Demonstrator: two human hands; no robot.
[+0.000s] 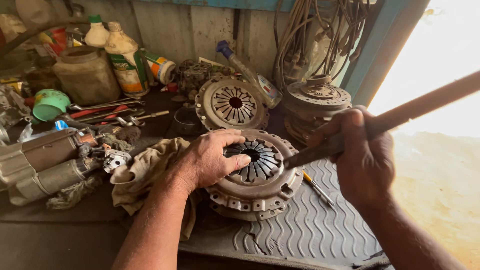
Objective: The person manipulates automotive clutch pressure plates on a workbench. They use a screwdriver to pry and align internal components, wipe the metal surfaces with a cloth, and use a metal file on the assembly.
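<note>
A round, rusty clutch pressure plate (265, 187) with dark spring fingers at its centre lies on a grey ribbed rubber mat (310, 225). My left hand (212, 157) rests flat on its top left, with the thumb over the spring fingers. My right hand (362, 155) grips a long metal rod (400, 117) that slants up to the right. The rod's dark lower tip touches the plate's right rim.
A second clutch plate (232, 104) leans at the back, beside a stack of clutch parts (315, 100). A dirty rag (145, 167), starter motors (42, 165), wrenches (107, 112), bottles (125, 57) and a green cup (47, 104) crowd the left. A screwdriver (317, 189) lies on the mat.
</note>
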